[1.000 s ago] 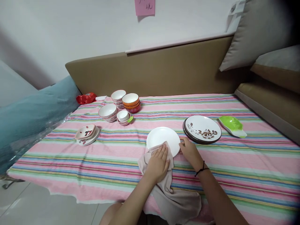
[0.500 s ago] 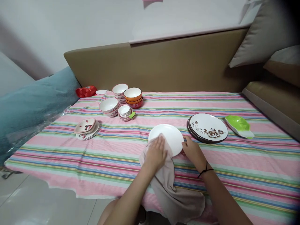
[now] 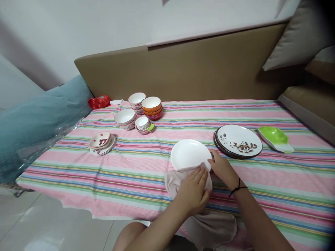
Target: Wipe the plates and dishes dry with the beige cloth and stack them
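Note:
A plain white plate [image 3: 188,153] lies on the striped tablecloth [image 3: 146,167]. My left hand [image 3: 194,190] lies flat, fingers stretched out, on a beige cloth [image 3: 175,178] at the plate's near rim. The cloth hangs down over the table's front edge. My right hand [image 3: 223,169], with a black band on the wrist, pinches the plate's right rim with curled fingers.
A stack of flower-patterned plates [image 3: 238,142] and a green leaf-shaped dish [image 3: 274,136] lie to the right. At the back left stand white and orange bowls [image 3: 151,106], small cups [image 3: 142,123], saucers [image 3: 101,143] and a red packet [image 3: 98,101]. A teal cushion [image 3: 39,118] borders the left.
My left hand slid with the cloth from the plate's left part to its near right rim. My right hand stayed on the rim. The camera view shifted slightly.

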Demonstrator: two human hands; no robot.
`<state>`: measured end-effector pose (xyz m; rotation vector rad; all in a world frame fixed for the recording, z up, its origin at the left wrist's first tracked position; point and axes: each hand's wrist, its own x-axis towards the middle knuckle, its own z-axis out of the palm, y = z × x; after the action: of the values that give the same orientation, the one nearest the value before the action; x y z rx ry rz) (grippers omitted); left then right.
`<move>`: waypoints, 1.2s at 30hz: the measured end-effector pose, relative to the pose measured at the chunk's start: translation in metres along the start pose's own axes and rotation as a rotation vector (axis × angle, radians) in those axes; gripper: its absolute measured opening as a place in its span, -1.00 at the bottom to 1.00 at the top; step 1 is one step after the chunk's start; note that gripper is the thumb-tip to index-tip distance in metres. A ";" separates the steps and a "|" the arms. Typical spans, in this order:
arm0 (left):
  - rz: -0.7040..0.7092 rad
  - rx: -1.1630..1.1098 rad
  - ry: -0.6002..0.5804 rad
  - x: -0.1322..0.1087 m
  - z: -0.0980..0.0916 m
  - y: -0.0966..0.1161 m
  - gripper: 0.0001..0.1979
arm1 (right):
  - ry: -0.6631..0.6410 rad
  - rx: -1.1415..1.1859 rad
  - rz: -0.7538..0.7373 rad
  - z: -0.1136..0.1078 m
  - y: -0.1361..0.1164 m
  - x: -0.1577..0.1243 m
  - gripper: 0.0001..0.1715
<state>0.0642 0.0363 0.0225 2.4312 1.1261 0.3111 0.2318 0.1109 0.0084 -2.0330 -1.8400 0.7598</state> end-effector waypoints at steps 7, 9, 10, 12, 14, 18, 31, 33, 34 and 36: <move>-0.070 0.144 0.085 -0.007 0.039 0.029 -0.36 | -0.077 0.032 0.102 -0.015 0.027 -0.015 -0.49; -0.164 0.214 0.112 -0.006 0.043 0.026 -0.33 | -0.088 0.063 0.116 -0.016 0.030 -0.017 -0.49; -0.209 0.247 0.123 -0.005 0.041 0.021 -0.32 | -0.091 0.075 0.116 -0.017 0.030 -0.017 -0.49; -0.300 0.297 0.140 -0.002 0.032 0.005 -0.35 | -0.101 0.080 0.106 -0.019 0.028 -0.017 -0.49; -0.386 0.316 0.156 0.002 0.020 -0.013 -0.39 | -0.113 0.063 0.089 -0.021 0.026 -0.018 -0.50; -0.364 0.318 0.179 0.015 0.003 -0.036 -0.45 | -0.114 0.010 0.066 -0.024 0.021 -0.019 -0.51; -0.077 0.227 0.089 0.050 0.022 -0.018 -0.37 | -0.112 -0.006 0.082 -0.019 0.013 -0.018 -0.48; 0.001 0.191 0.062 0.047 0.026 -0.012 -0.40 | -0.129 0.042 0.073 -0.020 0.016 -0.016 -0.49; 0.030 0.173 0.048 0.045 0.028 -0.009 -0.41 | -0.137 0.067 0.070 -0.021 0.017 -0.015 -0.51; 0.059 0.146 0.020 0.039 0.029 -0.002 -0.41 | -0.149 0.116 0.069 -0.021 0.021 -0.013 -0.53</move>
<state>0.0985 0.0585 -0.0033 2.5985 1.1224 0.2808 0.2604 0.0980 0.0165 -2.0234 -1.7645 1.0380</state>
